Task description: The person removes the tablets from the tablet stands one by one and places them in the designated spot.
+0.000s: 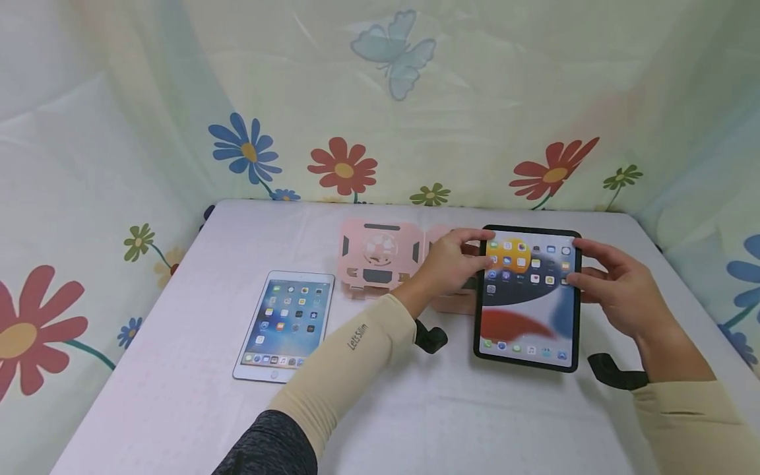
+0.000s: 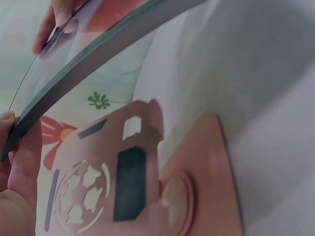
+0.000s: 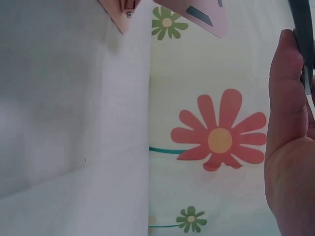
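Note:
A black-edged tablet [image 1: 525, 323] with its screen lit is held up by its two long sides. My left hand [image 1: 446, 264] pinches its left edge near the top, and my right hand [image 1: 623, 290] grips the opposite edge. Behind it is a pink two-panel tablet stand [image 1: 410, 241] with dark pads and cut-outs, partly hidden by the tablet and my left arm. In the left wrist view the stand's upright panel [image 2: 106, 142] rises from a pink base [image 2: 211, 172], and the tablet [image 2: 74, 83] is apart from it, above.
A smaller white tablet [image 1: 291, 323], also lit, lies on the white tablecloth [image 1: 178, 389] left of the stand, partly under my left forearm. A flower-printed curtain [image 1: 463, 132] encloses the table at the back and sides.

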`<act>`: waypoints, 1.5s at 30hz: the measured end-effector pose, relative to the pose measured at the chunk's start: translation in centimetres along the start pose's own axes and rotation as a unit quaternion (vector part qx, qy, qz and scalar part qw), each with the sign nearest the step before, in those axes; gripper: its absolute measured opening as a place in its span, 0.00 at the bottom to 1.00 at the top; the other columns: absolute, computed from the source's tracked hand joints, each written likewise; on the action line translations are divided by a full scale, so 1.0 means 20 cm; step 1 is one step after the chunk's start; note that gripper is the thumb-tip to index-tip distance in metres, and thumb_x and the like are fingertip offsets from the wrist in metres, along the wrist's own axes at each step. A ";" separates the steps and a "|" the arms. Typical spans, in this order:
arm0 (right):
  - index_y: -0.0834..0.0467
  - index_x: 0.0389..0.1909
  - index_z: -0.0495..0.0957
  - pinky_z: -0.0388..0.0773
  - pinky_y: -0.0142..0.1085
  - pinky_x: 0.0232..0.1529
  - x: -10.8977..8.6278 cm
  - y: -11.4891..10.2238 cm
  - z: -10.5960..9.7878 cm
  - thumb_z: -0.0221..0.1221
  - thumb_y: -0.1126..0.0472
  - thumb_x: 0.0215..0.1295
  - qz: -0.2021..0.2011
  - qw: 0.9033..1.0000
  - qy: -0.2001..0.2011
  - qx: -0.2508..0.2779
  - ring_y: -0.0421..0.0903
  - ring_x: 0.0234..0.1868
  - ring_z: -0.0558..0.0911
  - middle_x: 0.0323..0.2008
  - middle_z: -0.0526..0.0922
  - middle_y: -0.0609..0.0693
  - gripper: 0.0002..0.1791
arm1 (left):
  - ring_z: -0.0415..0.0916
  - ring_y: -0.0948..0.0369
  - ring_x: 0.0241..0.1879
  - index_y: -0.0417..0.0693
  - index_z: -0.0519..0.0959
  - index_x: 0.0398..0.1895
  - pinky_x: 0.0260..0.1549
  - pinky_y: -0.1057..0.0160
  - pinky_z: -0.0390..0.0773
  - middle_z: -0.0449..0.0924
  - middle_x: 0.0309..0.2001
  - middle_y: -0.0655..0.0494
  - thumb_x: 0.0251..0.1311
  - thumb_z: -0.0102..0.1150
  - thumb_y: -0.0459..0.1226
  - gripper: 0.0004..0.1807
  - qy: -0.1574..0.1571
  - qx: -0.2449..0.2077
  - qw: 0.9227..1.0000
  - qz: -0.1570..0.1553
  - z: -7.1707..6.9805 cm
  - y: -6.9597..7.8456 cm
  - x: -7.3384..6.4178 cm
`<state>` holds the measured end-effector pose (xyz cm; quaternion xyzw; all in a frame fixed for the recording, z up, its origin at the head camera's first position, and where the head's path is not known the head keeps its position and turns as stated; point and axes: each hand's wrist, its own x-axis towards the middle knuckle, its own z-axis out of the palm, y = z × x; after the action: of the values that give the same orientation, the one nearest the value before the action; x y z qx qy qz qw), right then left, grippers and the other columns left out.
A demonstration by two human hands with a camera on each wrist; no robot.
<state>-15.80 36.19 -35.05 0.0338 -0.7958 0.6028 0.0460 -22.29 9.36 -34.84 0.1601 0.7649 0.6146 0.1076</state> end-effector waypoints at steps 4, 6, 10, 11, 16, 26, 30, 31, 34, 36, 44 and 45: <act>0.50 0.71 0.70 0.81 0.25 0.35 -0.02 0.02 -0.01 0.59 0.72 0.69 -0.001 1.000 -0.003 0.014 0.32 0.39 0.82 0.57 0.66 0.46 0.31 | 0.72 0.66 0.43 0.58 0.82 0.58 0.35 0.71 0.80 0.74 0.47 0.65 0.62 0.67 0.33 0.21 -0.001 0.003 1.000 -0.001 0.03 -0.02 -0.01; 0.49 0.70 0.70 0.81 0.25 0.35 -0.03 0.03 -0.02 0.58 0.72 0.69 -0.002 1.000 -0.005 0.010 0.32 0.38 0.82 0.56 0.66 0.43 0.30 | 0.72 0.66 0.43 0.57 0.82 0.58 0.36 0.71 0.80 0.75 0.45 0.65 0.62 0.67 0.32 0.21 -0.004 -0.004 1.000 -0.004 0.04 -0.02 -0.02; 0.49 0.71 0.69 0.80 0.24 0.35 -0.05 0.06 -0.03 0.58 0.71 0.70 0.003 1.000 -0.004 -0.001 0.31 0.38 0.81 0.56 0.66 0.42 0.30 | 0.71 0.66 0.43 0.58 0.82 0.58 0.37 0.71 0.79 0.75 0.44 0.65 0.62 0.67 0.32 0.21 -0.004 -0.004 1.000 -0.008 0.07 -0.03 -0.02; 0.49 0.71 0.69 0.80 0.24 0.35 -0.05 0.06 -0.04 0.58 0.71 0.70 0.005 1.000 -0.002 -0.015 0.31 0.39 0.81 0.56 0.66 0.42 0.31 | 0.71 0.66 0.43 0.58 0.82 0.58 0.37 0.71 0.79 0.74 0.44 0.65 0.62 0.67 0.32 0.21 -0.005 -0.005 1.000 -0.012 0.08 -0.03 -0.03; 0.48 0.72 0.68 0.80 0.24 0.35 -0.09 0.09 -0.06 0.58 0.70 0.70 0.014 0.999 -0.002 -0.030 0.29 0.40 0.81 0.56 0.66 0.41 0.31 | 0.70 0.66 0.43 0.59 0.82 0.57 0.37 0.71 0.79 0.74 0.42 0.66 0.62 0.68 0.33 0.20 -0.009 0.006 1.000 -0.025 0.11 -0.04 -0.04; 0.47 0.72 0.68 0.79 0.24 0.35 -0.12 0.14 -0.08 0.59 0.69 0.71 0.032 0.999 0.000 -0.041 0.28 0.40 0.80 0.55 0.66 0.38 0.31 | 0.71 0.68 0.40 0.59 0.84 0.55 0.37 0.72 0.75 0.73 0.41 0.67 0.62 0.69 0.34 0.19 0.007 0.042 0.999 -0.014 0.16 -0.07 -0.04; 0.48 0.74 0.65 0.79 0.24 0.36 -0.12 0.15 -0.09 0.59 0.65 0.72 0.045 0.995 0.002 -0.088 0.27 0.41 0.79 0.59 0.65 0.42 0.31 | 0.71 0.68 0.38 0.57 0.84 0.54 0.33 0.71 0.75 0.74 0.39 0.66 0.61 0.69 0.33 0.18 0.012 0.034 0.999 -0.015 0.19 -0.09 -0.05; 0.48 0.75 0.64 0.79 0.24 0.36 -0.13 0.16 -0.09 0.58 0.63 0.73 0.046 0.994 0.002 -0.102 0.27 0.41 0.78 0.60 0.65 0.44 0.32 | 0.71 0.68 0.38 0.57 0.84 0.54 0.32 0.71 0.76 0.74 0.38 0.66 0.61 0.68 0.32 0.18 0.012 0.031 0.999 -0.016 0.20 -0.09 -0.05; 0.49 0.76 0.62 0.79 0.24 0.36 -0.14 0.18 -0.10 0.58 0.62 0.73 0.052 0.991 0.005 -0.124 0.26 0.41 0.78 0.62 0.64 0.46 0.32 | 0.71 0.68 0.37 0.56 0.84 0.53 0.28 0.71 0.78 0.74 0.37 0.65 0.61 0.68 0.31 0.18 0.009 0.020 1.000 -0.018 0.22 -0.10 -0.05; 0.49 0.76 0.62 0.79 0.24 0.36 -0.15 0.19 -0.11 0.58 0.62 0.73 0.053 0.991 0.006 -0.125 0.26 0.41 0.78 0.62 0.64 0.46 0.32 | 0.72 0.68 0.36 0.56 0.84 0.54 0.27 0.71 0.79 0.74 0.37 0.65 0.61 0.68 0.31 0.18 0.007 0.016 1.000 -0.021 0.23 -0.10 -0.05; 0.48 0.76 0.63 0.79 0.24 0.36 -0.16 0.23 -0.15 0.58 0.62 0.73 0.065 0.990 0.004 -0.124 0.25 0.41 0.77 0.61 0.65 0.40 0.32 | 0.71 0.68 0.39 0.60 0.84 0.54 0.32 0.72 0.78 0.74 0.40 0.66 0.62 0.68 0.32 0.19 0.001 0.026 0.999 -0.039 0.28 -0.11 -0.05; 0.47 0.76 0.63 0.79 0.23 0.36 -0.16 0.23 -0.16 0.59 0.62 0.73 0.067 0.990 0.004 -0.124 0.25 0.41 0.77 0.60 0.65 0.38 0.32 | 0.71 0.69 0.39 0.60 0.84 0.54 0.33 0.72 0.78 0.73 0.40 0.66 0.62 0.68 0.32 0.19 0.001 0.028 0.999 -0.038 0.29 -0.11 -0.05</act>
<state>-12.94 40.49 -38.91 -0.0284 -0.8649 0.5010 0.0125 -19.53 13.85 -38.25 0.1334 0.7876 0.5883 0.1258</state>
